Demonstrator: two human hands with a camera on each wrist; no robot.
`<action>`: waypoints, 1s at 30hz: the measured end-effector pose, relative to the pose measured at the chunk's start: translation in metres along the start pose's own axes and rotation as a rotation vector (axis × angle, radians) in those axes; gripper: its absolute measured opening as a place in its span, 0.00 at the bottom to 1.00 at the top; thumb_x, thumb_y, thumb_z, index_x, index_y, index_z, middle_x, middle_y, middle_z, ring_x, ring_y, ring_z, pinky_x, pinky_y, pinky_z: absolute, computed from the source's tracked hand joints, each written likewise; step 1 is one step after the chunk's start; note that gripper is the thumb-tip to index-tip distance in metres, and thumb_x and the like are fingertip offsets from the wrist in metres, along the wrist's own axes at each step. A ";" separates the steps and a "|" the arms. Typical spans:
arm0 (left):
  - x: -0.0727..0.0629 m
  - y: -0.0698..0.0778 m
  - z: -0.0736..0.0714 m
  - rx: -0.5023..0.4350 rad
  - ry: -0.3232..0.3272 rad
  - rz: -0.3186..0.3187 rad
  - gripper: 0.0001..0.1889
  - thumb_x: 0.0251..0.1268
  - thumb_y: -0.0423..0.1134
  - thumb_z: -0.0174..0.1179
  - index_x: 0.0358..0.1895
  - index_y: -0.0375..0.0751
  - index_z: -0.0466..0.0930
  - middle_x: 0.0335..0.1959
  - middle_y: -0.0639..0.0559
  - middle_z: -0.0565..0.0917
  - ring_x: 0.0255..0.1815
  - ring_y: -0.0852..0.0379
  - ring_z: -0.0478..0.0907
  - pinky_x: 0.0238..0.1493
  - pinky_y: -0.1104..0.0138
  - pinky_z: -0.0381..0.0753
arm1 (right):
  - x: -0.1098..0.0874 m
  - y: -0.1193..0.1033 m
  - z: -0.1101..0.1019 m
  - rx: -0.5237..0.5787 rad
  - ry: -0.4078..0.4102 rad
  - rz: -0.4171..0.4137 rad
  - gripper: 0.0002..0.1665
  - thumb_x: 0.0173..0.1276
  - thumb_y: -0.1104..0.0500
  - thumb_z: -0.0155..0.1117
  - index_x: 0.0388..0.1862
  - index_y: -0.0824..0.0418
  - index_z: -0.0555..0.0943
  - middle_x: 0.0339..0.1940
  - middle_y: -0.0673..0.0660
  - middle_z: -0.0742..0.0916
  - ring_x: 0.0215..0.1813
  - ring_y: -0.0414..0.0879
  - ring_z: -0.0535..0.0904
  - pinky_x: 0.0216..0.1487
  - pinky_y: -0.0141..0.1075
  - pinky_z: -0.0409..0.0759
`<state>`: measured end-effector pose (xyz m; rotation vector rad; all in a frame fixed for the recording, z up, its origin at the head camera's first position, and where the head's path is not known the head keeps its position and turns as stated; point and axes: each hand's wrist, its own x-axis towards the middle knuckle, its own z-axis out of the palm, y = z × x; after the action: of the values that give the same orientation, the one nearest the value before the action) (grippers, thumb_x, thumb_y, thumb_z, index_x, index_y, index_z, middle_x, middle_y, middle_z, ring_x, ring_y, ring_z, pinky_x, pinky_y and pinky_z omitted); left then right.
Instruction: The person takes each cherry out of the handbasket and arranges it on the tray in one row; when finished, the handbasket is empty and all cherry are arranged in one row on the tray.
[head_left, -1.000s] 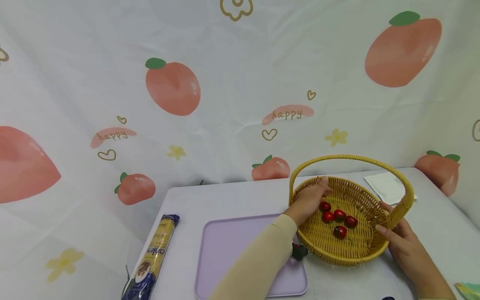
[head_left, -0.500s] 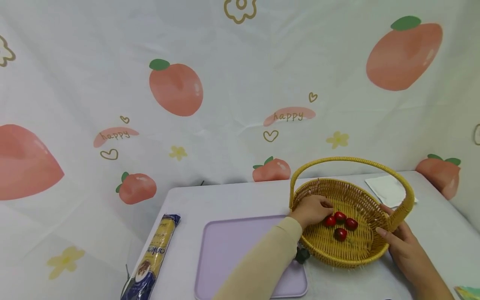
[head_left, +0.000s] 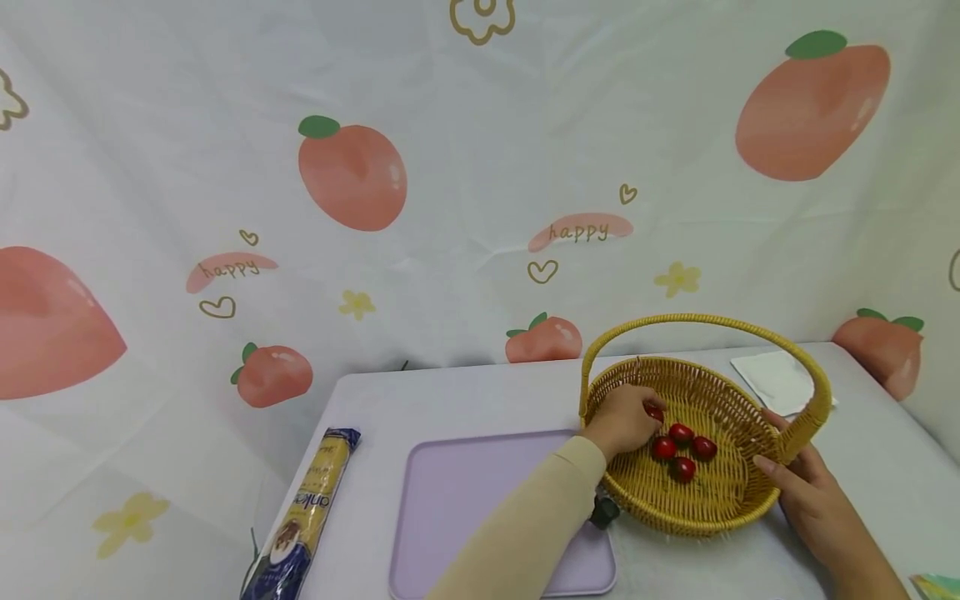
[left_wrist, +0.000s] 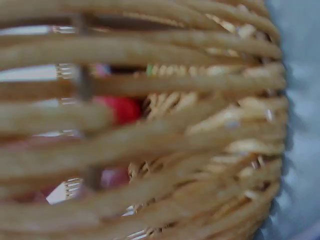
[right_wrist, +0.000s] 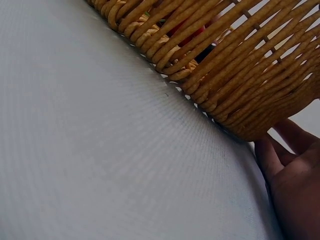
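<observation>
A yellow wicker basket [head_left: 693, 508] with a tall arched handle stands on the right of the table, several small round red fruits [head_left: 682, 469] lying on its floor. My left hand [head_left: 624, 419] reaches inside over the left rim and pinches one small red fruit [head_left: 655, 413] at its fingertips; the thumb is hidden. At the right side, by the foot of the handle, my right hand [head_left: 806, 483] grips the basket rim, thumb inside. The right wrist view shows its fingers [right_wrist: 270, 157] against the basket wall [right_wrist: 235, 95]. Through the blurred weave [left_wrist: 150, 145], the left wrist view catches a red fruit [left_wrist: 125, 110].
A lilac tray [head_left: 457, 508] lies left of the basket, partly under my left sleeve. Between them sits a dark green object [head_left: 603, 512], half hidden. A long blue-and-yellow packet [head_left: 307, 508] lies at the left edge. Behind the basket is a white napkin [head_left: 776, 379].
My left hand has come down from the basket's far left side onto a red fruit and now pinches it. A neighbouring fruit has shifted slightly. The right hand keeps its grip.
</observation>
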<state>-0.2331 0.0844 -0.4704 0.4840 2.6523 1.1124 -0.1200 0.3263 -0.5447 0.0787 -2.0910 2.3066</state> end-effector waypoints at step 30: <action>-0.073 -0.013 -0.061 -0.452 -0.033 0.300 0.14 0.71 0.32 0.75 0.57 0.45 0.92 0.47 0.69 0.85 0.40 0.68 0.80 0.46 0.71 0.83 | 0.001 0.000 0.000 0.011 0.009 0.010 0.41 0.91 0.62 0.48 0.92 0.36 0.50 0.88 0.49 0.50 0.84 0.39 0.45 0.77 0.27 0.40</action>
<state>-0.1890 0.0089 -0.4320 0.8073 2.2412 1.7125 -0.1207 0.3260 -0.5449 0.0577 -2.0799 2.3196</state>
